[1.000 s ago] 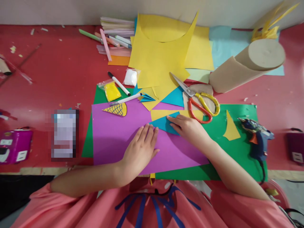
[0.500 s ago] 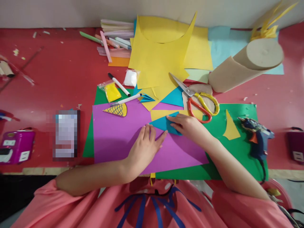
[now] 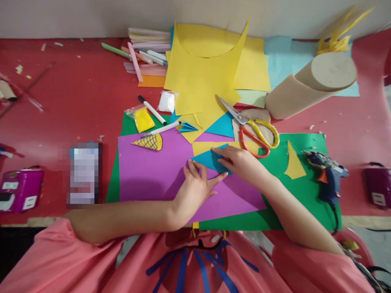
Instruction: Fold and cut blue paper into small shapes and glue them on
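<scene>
A blue paper triangle [image 3: 205, 159] lies on the purple paper [image 3: 146, 175], its pointed end to the left. My left hand [image 3: 195, 189] has its fingers spread; some fingertips rest by the triangle's left point and another finger reaches along its lower edge. Over the right part of the triangle, my right hand [image 3: 241, 162] curls its fingers and presses the paper down. Just above my right hand lie scissors [image 3: 255, 132] with one red and one yellow handle. A yellow paper cone shape [image 3: 152, 142] with dark net lines sits up and left of my hands.
A glue gun [image 3: 330, 175] and a yellow scrap [image 3: 293, 165] lie on the green sheet [image 3: 275, 207] at right. Behind are yellow paper [image 3: 204, 77], a beige roll [image 3: 311, 87], markers [image 3: 152, 110] and clay packets [image 3: 143, 119]. A phone [image 3: 84, 175] lies left.
My left hand has shifted right, and one of its fingers now stretches along the triangle's lower edge toward my right hand. My right hand stays on the blue paper. The view has shifted slightly.
</scene>
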